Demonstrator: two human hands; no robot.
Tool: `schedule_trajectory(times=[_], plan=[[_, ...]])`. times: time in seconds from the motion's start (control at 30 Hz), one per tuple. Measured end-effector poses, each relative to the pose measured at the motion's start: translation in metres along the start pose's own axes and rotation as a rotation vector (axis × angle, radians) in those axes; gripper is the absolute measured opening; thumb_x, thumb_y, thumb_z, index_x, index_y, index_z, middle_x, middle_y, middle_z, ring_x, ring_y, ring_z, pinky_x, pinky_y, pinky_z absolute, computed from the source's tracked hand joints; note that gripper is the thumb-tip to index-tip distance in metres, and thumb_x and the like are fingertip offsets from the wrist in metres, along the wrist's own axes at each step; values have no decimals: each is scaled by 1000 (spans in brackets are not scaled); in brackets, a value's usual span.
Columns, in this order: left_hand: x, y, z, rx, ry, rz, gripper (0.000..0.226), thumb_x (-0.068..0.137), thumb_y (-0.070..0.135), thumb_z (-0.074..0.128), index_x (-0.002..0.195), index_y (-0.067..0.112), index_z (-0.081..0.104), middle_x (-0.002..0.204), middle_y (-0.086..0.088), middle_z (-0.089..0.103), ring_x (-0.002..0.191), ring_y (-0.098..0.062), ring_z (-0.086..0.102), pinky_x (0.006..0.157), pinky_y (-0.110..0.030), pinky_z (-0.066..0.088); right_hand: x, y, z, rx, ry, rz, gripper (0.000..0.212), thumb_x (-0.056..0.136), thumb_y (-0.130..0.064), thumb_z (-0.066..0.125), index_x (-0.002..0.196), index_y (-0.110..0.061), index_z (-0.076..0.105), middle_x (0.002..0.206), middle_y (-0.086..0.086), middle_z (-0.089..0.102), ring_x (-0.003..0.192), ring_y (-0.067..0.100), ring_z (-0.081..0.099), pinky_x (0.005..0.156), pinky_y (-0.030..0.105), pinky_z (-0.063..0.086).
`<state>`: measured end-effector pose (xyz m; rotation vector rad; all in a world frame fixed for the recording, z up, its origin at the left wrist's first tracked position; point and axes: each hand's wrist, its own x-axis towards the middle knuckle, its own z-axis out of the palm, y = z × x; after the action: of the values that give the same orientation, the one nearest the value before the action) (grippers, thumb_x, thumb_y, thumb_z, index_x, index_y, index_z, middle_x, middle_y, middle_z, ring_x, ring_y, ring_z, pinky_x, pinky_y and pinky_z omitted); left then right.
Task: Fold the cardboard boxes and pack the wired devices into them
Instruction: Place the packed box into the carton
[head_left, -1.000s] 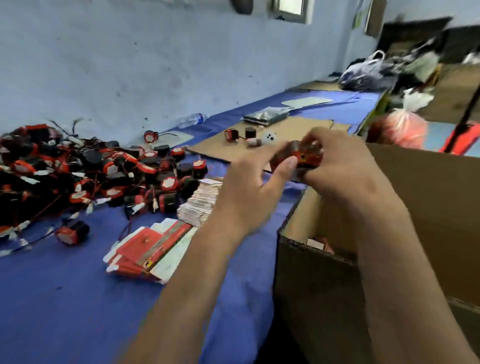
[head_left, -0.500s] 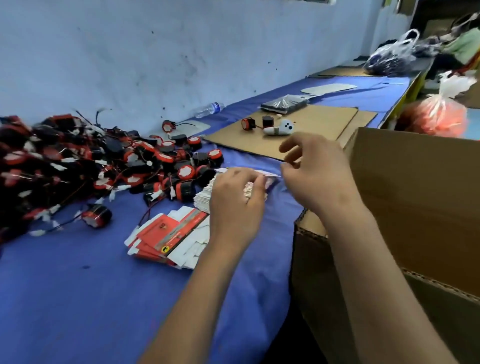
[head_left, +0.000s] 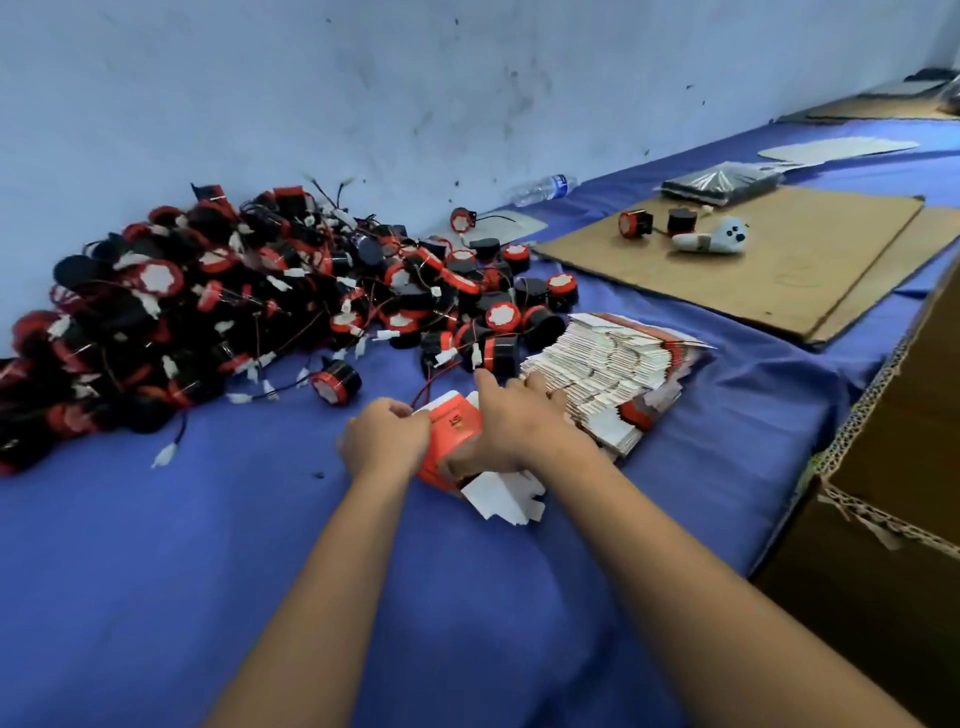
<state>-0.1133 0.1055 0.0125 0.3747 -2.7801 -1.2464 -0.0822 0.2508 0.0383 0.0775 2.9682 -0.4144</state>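
A big heap of black-and-red wired devices lies against the wall on the blue cloth. A fanned stack of flat red-and-white cardboard boxes lies right of it. In front of that stack sits a smaller pile of flat boxes. My left hand grips the left edge of the top red flat box of that pile. My right hand lies over the same box, thumb under its right edge and fingers reaching toward the fanned stack.
A large open brown carton stands at the right edge of the table. Flat cardboard sheets lie farther back with two devices and a white gadget on them. A plastic bottle lies by the wall.
Both hands moved from above the carton's edge down and left to the small pile of flat boxes, and now hold its top red box. The view tilted down.
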Motion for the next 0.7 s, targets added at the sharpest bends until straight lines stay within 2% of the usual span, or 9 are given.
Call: schedule_trajectory(times=[0.07,0.13,0.2,0.33,0.4,0.47,0.57,0.63,0.7], plan=[[3,2,-1,-18,75,28,12,86,37,73,88,25,70,100,1,73,103,-27,64,93,-41,52,-2,-6,3,47,-19,-49,129,58,-71,82,157,-23,14,147,17,41,140,41,32,112,61,25],[1,4,-5,-106,140,67,17,86,35,77,80,25,66,88,6,69,88,-20,65,68,-32,47,-6,-12,6,88,-11,-83,136,57,-70,82,159,-26,3,149,17,38,141,41,31,115,62,22],[-2,4,-13,-274,145,83,21,89,32,78,80,19,65,82,4,68,77,-17,64,59,-29,41,-10,-19,8,132,36,-115,142,56,-75,81,159,-28,-4,154,17,33,146,39,26,117,65,15],[-6,-4,-48,-514,229,87,19,95,23,72,82,17,60,84,-5,68,75,-18,61,69,-37,50,-16,-50,4,252,130,-201,151,52,-84,79,160,-32,-14,157,14,29,149,36,24,122,65,9],[-7,-19,-72,-623,260,128,22,98,29,69,84,15,60,81,-1,64,74,-16,59,72,-36,49,-17,-73,3,314,193,-275,150,53,-81,80,161,-31,-11,148,13,40,143,35,35,122,59,20],[-11,-41,-100,-793,193,183,42,99,50,58,104,8,65,97,-3,69,90,-18,64,84,-37,52,-17,-98,2,497,136,-371,145,59,-70,86,162,-29,-8,142,9,51,133,27,48,112,47,40],[-15,-83,-136,-914,52,316,62,101,65,35,115,20,74,119,-5,74,113,-19,69,96,-35,55,-20,-135,5,928,-216,-387,121,74,-55,87,163,-32,9,144,-4,57,118,13,62,88,26,53],[-18,-110,-152,-866,11,376,62,104,64,32,108,23,79,118,-4,76,115,-19,70,96,-32,55,-16,-160,16,1211,-445,-374,76,87,-45,78,150,-19,45,131,3,68,105,17,72,81,30,59],[-18,-135,-162,-820,69,377,63,104,60,39,99,11,78,111,-7,76,110,-21,69,97,-34,54,-10,-182,31,1382,-601,-357,37,94,-44,69,116,-15,76,115,11,75,99,26,74,81,35,62]])
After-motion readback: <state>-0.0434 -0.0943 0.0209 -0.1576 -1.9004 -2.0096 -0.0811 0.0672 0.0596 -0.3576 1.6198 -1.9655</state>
